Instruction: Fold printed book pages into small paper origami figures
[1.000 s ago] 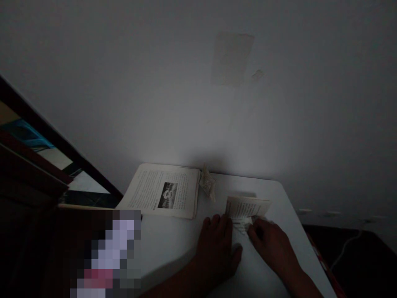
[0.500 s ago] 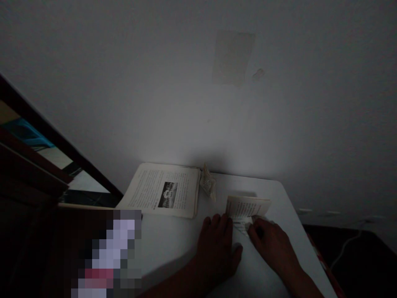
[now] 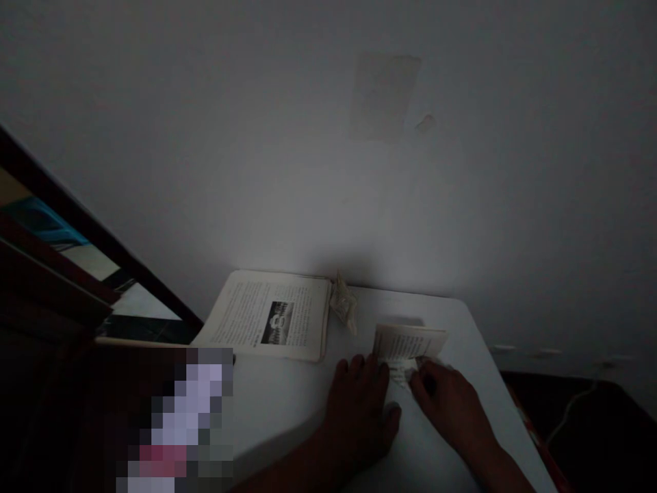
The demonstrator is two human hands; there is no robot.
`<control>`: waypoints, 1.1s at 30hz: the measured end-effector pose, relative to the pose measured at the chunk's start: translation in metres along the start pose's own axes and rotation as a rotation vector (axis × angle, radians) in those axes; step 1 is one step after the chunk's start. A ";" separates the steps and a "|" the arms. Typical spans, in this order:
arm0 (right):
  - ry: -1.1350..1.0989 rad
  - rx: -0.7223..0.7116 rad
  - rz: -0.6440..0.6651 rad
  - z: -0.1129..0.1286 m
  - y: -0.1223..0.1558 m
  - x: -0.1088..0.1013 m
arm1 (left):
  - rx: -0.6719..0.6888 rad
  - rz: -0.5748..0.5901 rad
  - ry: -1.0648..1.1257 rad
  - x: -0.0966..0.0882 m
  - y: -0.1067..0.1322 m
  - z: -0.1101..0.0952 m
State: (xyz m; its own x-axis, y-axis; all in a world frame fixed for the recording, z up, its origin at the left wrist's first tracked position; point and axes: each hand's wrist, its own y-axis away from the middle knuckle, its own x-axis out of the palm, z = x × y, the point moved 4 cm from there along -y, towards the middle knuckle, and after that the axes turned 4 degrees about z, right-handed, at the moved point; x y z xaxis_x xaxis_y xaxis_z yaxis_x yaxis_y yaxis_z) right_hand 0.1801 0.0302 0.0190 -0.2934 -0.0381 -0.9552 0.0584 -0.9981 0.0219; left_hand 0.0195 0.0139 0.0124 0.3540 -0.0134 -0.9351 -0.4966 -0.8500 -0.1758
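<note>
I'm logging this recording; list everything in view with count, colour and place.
Half-folded paper: one, off-white with print, under the hands
Printed pages: one stack, off-white with a dark picture, table's far left
Folded paper piece: one, off-white, right of the stack
Table: one, white, against the wall
Wall: one, grey in dim light, behind
Faded patch: one, beige, upper wall
Dark bar: one, slanting at left
Blue item: one, far left, unclear
Cable: one, pale, lower right
Pixelated area: one, mostly lilac, lower left, contents hidden
Left hand: one, dark in shadow, laid at the paper's left
Right hand: one, dark in shadow, fingers curled on the paper's right
</note>
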 end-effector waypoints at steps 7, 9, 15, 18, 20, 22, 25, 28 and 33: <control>0.023 -0.013 -0.025 -0.001 0.000 0.001 | 0.008 -0.048 -0.054 0.003 0.002 0.000; 0.018 -0.014 -0.022 -0.001 0.000 0.001 | 0.011 -0.050 -0.059 0.004 0.003 -0.001; 0.000 -0.015 -0.015 0.000 0.001 -0.001 | 0.028 -0.023 -0.053 0.005 0.003 -0.004; 0.001 -0.022 -0.023 0.001 0.001 -0.002 | 0.032 -0.008 -0.051 0.004 0.003 -0.004; 0.009 -0.034 -0.035 0.002 0.001 -0.003 | 0.032 -0.003 -0.054 0.004 0.003 -0.005; 0.024 -0.044 -0.042 0.001 0.001 -0.002 | 0.021 0.003 -0.055 0.004 0.002 -0.005; 0.032 -0.037 -0.036 0.000 0.001 -0.002 | 0.013 0.007 -0.053 0.003 0.002 -0.005; 0.023 -0.026 -0.014 0.000 0.001 -0.001 | 0.018 0.008 -0.053 0.004 0.003 -0.004; 0.017 -0.008 0.002 0.000 0.001 -0.001 | 0.020 0.008 -0.047 0.006 0.003 -0.002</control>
State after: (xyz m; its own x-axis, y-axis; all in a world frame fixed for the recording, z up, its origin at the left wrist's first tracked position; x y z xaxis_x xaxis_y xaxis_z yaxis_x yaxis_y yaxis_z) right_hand 0.1807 0.0293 0.0199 -0.2766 -0.0392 -0.9602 0.0669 -0.9975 0.0214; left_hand 0.0216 0.0097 0.0071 0.3125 0.0046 -0.9499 -0.5151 -0.8393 -0.1736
